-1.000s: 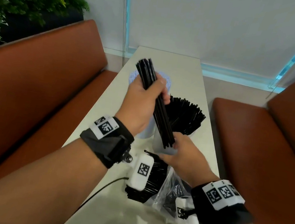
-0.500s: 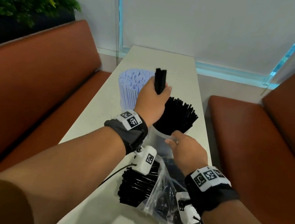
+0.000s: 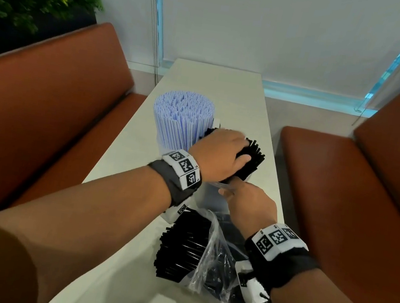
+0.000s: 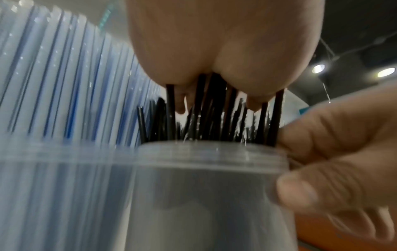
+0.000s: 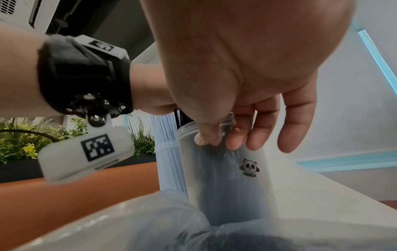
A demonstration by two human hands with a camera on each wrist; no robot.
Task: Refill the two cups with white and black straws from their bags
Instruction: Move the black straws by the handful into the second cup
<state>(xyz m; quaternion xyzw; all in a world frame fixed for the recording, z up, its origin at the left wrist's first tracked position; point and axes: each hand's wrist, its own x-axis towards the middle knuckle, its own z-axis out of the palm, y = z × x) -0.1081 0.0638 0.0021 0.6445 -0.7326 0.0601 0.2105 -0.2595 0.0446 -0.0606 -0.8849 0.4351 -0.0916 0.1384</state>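
My left hand (image 3: pixel 220 154) lies flat on the black straws (image 4: pixel 214 110) in their cup (image 5: pixel 225 169); my right hand (image 3: pixel 251 201) pinches its rim. Uneven pressing could tip it or splay straws out.

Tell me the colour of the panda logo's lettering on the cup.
Black, under a black, white and pink panda logo on the translucent cup; clearest in the right wrist view.

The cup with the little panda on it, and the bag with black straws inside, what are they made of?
The frosted, see-through panda cup looks like thin, matte plastic: dark straws show dimly through its wall. The clear, crinkled bag looks like thin, glossy plastic film: it wrinkles, shines, and shows the thin black straws inside.
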